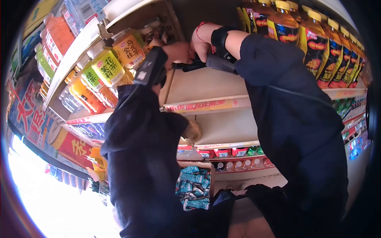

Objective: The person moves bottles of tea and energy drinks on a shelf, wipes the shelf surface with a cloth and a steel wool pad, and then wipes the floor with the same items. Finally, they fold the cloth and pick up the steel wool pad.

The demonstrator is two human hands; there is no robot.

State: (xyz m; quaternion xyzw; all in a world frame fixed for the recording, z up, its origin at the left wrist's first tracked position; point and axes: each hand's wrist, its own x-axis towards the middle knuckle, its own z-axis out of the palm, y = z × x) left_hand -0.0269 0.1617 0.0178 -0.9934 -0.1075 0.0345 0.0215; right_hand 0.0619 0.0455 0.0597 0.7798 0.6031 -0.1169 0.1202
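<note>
My left hand (177,52) and my right hand (201,43) meet at the back of a white shelf (206,85). Their fingers curl close together, largely hidden, and I cannot tell what they hold. A slim black piece (189,66) shows just below them. Each wrist carries a black box-like device, and a red string circles the right wrist. Beside my left hand stand tea bottles, one with an orange label (129,48) and one with a yellow-green label (107,66). Right of my right arm are yellow-capped drink bottles (283,23).
A lower shelf (226,127) has a price strip above it, with rows of bottles (238,164) further down. Near my body is a carton (212,174) of teal packets (193,186). Pink drink bottles (55,37) and posters (29,109) line the left side.
</note>
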